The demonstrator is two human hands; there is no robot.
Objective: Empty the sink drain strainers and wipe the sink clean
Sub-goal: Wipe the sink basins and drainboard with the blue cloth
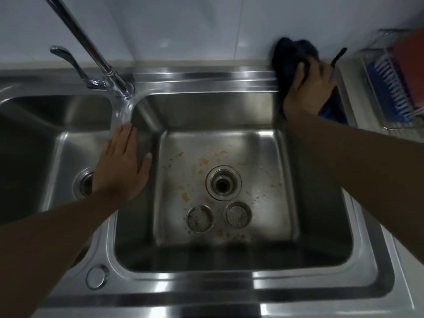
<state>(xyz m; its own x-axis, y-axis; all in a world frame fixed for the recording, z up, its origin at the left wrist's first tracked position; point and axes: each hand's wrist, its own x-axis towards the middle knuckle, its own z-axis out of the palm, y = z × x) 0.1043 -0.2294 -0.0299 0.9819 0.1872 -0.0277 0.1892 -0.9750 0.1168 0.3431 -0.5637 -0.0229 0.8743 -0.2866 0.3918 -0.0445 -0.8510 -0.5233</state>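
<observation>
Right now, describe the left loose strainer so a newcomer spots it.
In the right basin, two round strainers lie on the floor near the open drain. It is the left strainer, darker and grimier than the right strainer.

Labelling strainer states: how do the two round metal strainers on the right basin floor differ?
The left round metal strainer shows brownish, dark-speckled residue; the right round metal strainer looks paler and greyish. The left one lies further from the open drain than the right one. Both lie loose on the stained basin floor.
</observation>
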